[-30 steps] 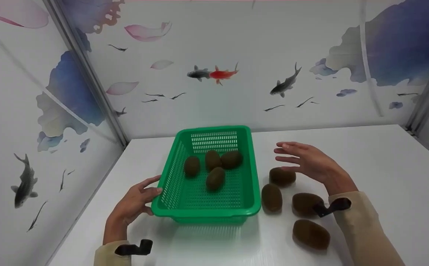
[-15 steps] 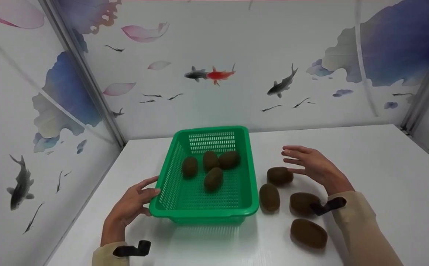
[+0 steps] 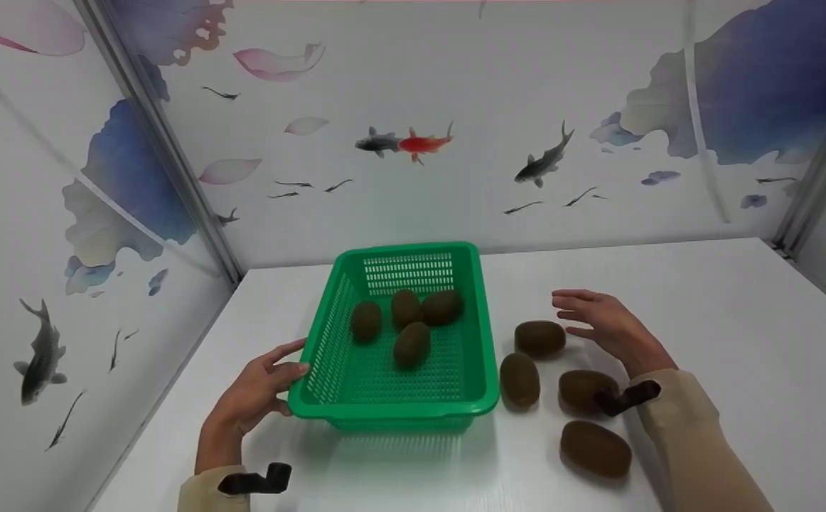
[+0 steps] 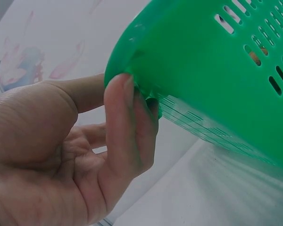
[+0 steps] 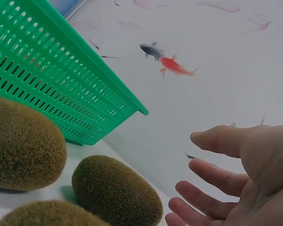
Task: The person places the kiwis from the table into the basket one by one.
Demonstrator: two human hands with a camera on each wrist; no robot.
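Note:
A green plastic basket (image 3: 395, 410) with slotted walls holds several brown, fuzzy kiwifruits (image 3: 411, 345). My left hand (image 3: 251, 390) grips its left side near the front corner; in the left wrist view the fingertips (image 4: 120, 96) sit up under the rim. To the right of the basket, several more kiwifruits lie on the table, among them a front one (image 3: 596, 449) and a back one (image 3: 539, 338). My right hand (image 3: 606, 326) hovers just right of the back kiwifruit, fingers spread and holding nothing. The right wrist view shows its fingers (image 5: 203, 200) apart from the kiwifruit (image 5: 118, 190).
The white table (image 3: 726, 320) meets a white back wall (image 3: 456, 206) painted with fish and petals. A side wall (image 3: 1, 235) stands at the left, with a metal post (image 3: 164, 142) in the corner. Black camera mounts (image 3: 255, 481) sit on both wrists.
My right hand has drawn back to the right and slightly down, away from the back kiwifruit. The left hand, basket and kiwifruits keep their places; the head view has shifted slightly.

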